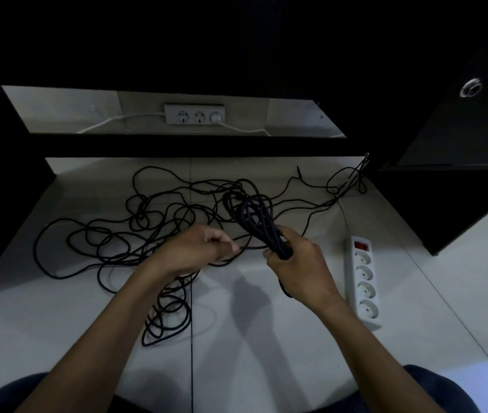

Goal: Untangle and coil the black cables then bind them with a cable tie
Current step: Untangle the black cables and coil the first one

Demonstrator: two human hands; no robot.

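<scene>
right hand (299,257) grips a coiled bundle (251,216) — left hand (198,248) pinches a strand; black cables (135,231) sprawl on the floor, ends lost in the gloom.

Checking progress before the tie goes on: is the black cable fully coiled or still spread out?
Partly coiled. The right hand grips a coiled bundle; most black cable lies tangled on the floor.

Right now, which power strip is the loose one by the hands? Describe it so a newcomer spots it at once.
Start from the white tiled floor with the tangled black cables. The loose power strip lies on the floor just right of the right hand. Unlike the other strip under the dark shelf, it has a red switch and nothing plugged in.
</scene>
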